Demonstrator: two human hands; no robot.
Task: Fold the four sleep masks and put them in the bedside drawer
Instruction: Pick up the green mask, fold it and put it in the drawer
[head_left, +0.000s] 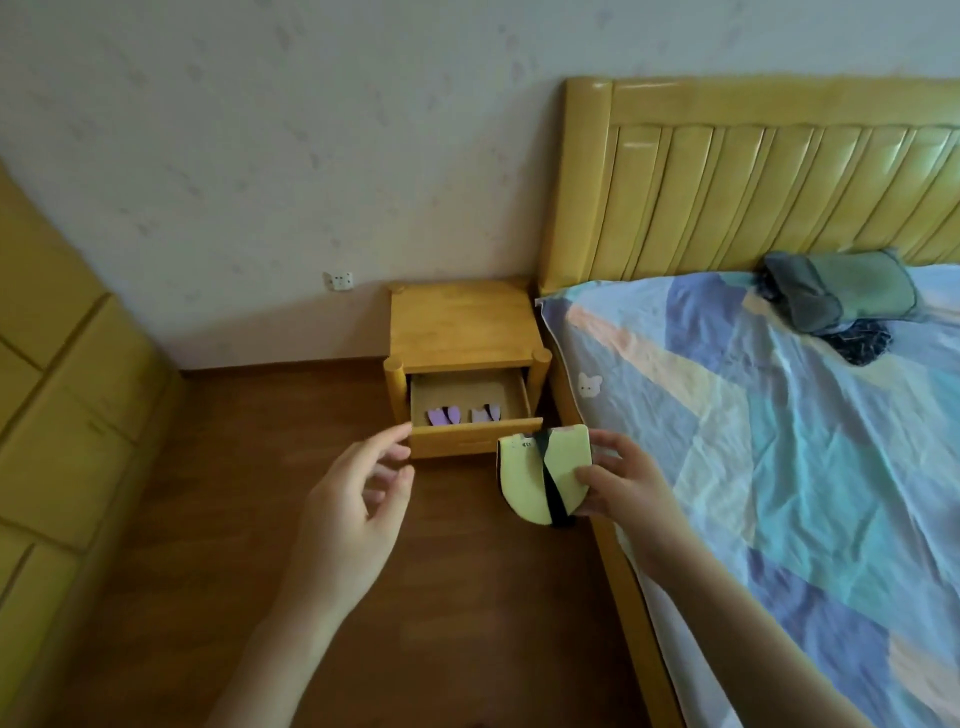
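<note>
Folded yellow mask (535, 480) held short of the open drawer (470, 415), not yet in.

The mask is doubled over, black strap (551, 486) crossing its face, pinched at its right edge by the right hand (621, 480), thumb in front and fingers behind; it hangs over the floor just in front of the drawer's right corner. The left hand (358, 493) is empty, fingers loosely spread, near the drawer front's left end, apparently not touching it. Two purple masks (444, 415) (485, 414) already lie in the drawer; a fourth isn't visible. Risks: the one-edge pinch could let the fold spring open or the strap slip and snag on the drawer front; dropping it in carelessly could disturb the two folded ones; the left hand could nudge the drawer shut. The nightstand (460, 325) sits tight against the bed (753, 415).
</note>
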